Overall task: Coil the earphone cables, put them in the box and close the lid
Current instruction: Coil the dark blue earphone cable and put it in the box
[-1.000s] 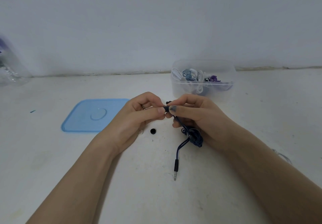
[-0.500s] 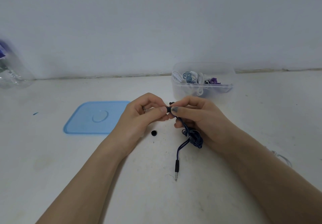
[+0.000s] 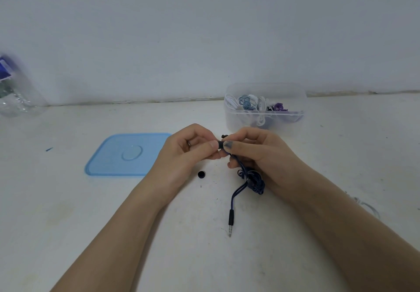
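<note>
A dark blue earphone cable (image 3: 252, 181) lies in a loose tangle on the white table under my right hand (image 3: 256, 153), its jack plug (image 3: 231, 220) trailing toward me. Both hands meet above the table and pinch one black earbud end of that cable between thumb and fingers; my left hand (image 3: 188, 153) holds it from the left. The clear plastic box (image 3: 264, 119) stands just behind my right hand, open, with several coiled earphones inside. Its light blue lid (image 3: 127, 154) lies flat on the table to the left.
A small black ear tip (image 3: 201, 174) lies loose on the table below my left hand. A clear plastic bottle (image 3: 16, 92) stands at the far left by the wall. A thin pale wire (image 3: 366, 206) lies at the right beside my forearm.
Both hands keep pinching the earbud with only slight finger shifts. The cable tangle and plug stay where they were.
</note>
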A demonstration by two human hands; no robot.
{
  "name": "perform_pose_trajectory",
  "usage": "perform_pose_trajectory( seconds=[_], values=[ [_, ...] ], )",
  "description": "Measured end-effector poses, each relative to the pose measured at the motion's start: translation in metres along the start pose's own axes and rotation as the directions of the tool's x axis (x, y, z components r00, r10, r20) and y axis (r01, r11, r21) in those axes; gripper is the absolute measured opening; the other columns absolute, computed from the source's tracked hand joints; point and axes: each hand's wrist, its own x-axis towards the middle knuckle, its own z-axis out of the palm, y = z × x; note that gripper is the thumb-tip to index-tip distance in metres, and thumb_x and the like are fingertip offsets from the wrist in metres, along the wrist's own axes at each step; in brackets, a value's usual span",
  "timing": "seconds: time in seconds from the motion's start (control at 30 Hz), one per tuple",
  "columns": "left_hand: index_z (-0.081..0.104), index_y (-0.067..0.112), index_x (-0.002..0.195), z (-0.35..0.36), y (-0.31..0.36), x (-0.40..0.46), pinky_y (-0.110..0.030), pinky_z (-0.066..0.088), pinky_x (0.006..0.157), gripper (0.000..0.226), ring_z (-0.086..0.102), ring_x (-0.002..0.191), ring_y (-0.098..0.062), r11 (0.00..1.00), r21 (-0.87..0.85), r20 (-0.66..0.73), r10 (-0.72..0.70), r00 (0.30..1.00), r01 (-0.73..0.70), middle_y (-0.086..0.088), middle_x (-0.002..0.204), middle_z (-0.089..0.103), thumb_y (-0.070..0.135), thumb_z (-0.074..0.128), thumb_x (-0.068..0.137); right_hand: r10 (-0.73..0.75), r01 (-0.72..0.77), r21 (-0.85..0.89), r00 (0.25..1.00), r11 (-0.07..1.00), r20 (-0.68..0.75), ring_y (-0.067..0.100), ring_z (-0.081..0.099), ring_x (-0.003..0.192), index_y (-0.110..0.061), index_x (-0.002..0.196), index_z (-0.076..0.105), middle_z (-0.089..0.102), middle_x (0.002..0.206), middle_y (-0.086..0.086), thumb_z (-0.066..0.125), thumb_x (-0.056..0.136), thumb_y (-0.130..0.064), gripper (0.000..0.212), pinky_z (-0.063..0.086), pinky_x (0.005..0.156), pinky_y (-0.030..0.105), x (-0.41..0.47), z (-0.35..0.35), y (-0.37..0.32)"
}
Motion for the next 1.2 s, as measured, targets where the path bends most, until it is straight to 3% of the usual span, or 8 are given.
perform_pose_trajectory(
  seconds=[0.27, 0.37, 0.43, 0.5, 0.57, 0.77, 1.1, 1.2],
  values=[
    [0.066, 0.004, 0.098, -0.001, 0.002, -0.002, -0.040, 0.057, 0.095, 0.013, 0.073, 0.095, -0.031, 0.998, 0.068, -0.029, 0.012, 1.000, -0.010, -0.013, 0.098, 0.075, 0.015, 0.060, 0.092, -0.018, 0.018, -0.011, 1.000, 1.000, 0.001, 0.020, 0.063, 0.062, -0.008, 0.088, 0.069, 0.072, 0.085, 0.012, 0.065, 0.091, -0.006, 0.006, 0.052, 0.065, 0.028, 0.002, -0.003, 0.002],
    [0.066, 0.007, 0.093, -0.010, 0.009, -0.006, -0.029, 0.055, 0.086, 0.008, 0.068, 0.086, -0.020, 0.974, 0.222, -0.072, 0.063, 0.995, -0.046, -0.006, 0.092, 0.072, 0.009, 0.058, 0.093, -0.040, 0.038, -0.059, 0.999, 0.998, -0.037, 0.019, 0.057, 0.053, -0.006, 0.092, 0.069, 0.071, 0.088, 0.015, 0.063, 0.093, -0.005, 0.006, 0.048, 0.060, 0.032, 0.003, -0.003, 0.005],
    [0.065, 0.015, 0.084, -0.018, 0.014, -0.010, -0.023, 0.047, 0.075, 0.006, 0.059, 0.076, -0.017, 0.896, 0.436, -0.013, 0.098, 0.995, -0.083, -0.004, 0.083, 0.066, 0.012, 0.060, 0.082, -0.079, 0.073, -0.142, 0.996, 0.987, -0.040, 0.017, 0.050, 0.046, -0.006, 0.093, 0.069, 0.071, 0.091, 0.018, 0.063, 0.093, -0.005, 0.007, 0.046, 0.059, 0.036, 0.004, -0.003, 0.006],
    [0.065, 0.024, 0.081, -0.023, 0.015, -0.016, -0.016, 0.040, 0.068, 0.010, 0.051, 0.072, -0.008, 0.758, 0.644, 0.093, 0.060, 0.994, -0.106, 0.005, 0.078, 0.062, 0.015, 0.067, 0.076, -0.110, 0.101, -0.236, 0.994, 0.966, -0.026, 0.016, 0.048, 0.043, -0.009, 0.094, 0.069, 0.071, 0.093, 0.016, 0.063, 0.092, -0.005, 0.008, 0.047, 0.060, 0.039, 0.003, -0.001, 0.007],
    [0.066, 0.029, 0.081, -0.027, 0.012, -0.019, -0.013, 0.038, 0.065, 0.019, 0.050, 0.073, -0.007, 0.679, 0.726, 0.151, -0.006, 0.989, -0.107, 0.011, 0.080, 0.062, 0.013, 0.076, 0.077, -0.118, 0.111, -0.287, 0.993, 0.951, -0.006, 0.017, 0.049, 0.044, -0.013, 0.096, 0.069, 0.071, 0.093, 0.015, 0.062, 0.092, -0.007, 0.011, 0.047, 0.060, 0.039, 0.003, 0.000, 0.006],
    [0.066, 0.029, 0.082, -0.026, 0.007, -0.019, -0.014, 0.039, 0.064, 0.021, 0.053, 0.075, -0.010, 0.612, 0.780, 0.167, -0.004, 0.986, -0.129, 0.012, 0.082, 0.063, 0.009, 0.071, 0.081, -0.098, 0.097, -0.337, 0.995, 0.937, 0.012, 0.017, 0.047, 0.042, -0.023, 0.105, 0.069, 0.074, 0.083, 0.002, 0.057, 0.097, -0.014, 0.017, 0.045, 0.053, 0.031, 0.003, 0.002, 0.004],
    [0.062, 0.027, 0.086, -0.012, 0.011, -0.020, -0.020, 0.045, 0.066, 0.020, 0.057, 0.075, -0.013, 0.715, 0.680, 0.107, 0.122, 0.987, -0.162, 0.005, 0.080, 0.065, 0.009, 0.070, 0.089, -0.054, 0.060, -0.298, 0.998, 0.953, 0.026, 0.019, 0.043, 0.041, -0.012, 0.099, 0.068, 0.076, 0.084, 0.004, 0.059, 0.096, -0.010, 0.010, 0.041, 0.045, 0.026, 0.004, 0.004, 0.006],
    [0.062, 0.022, 0.088, -0.010, 0.010, -0.019, -0.017, 0.044, 0.067, 0.018, 0.056, 0.073, -0.009, 0.730, 0.662, 0.095, 0.147, 0.985, -0.173, 0.011, 0.078, 0.062, 0.006, 0.071, 0.088, -0.055, 0.068, -0.295, 0.997, 0.953, 0.051, 0.018, 0.042, 0.041, -0.011, 0.099, 0.068, 0.077, 0.085, 0.005, 0.059, 0.096, -0.010, 0.010, 0.040, 0.043, 0.023, 0.003, 0.004, 0.006]
  ],
)
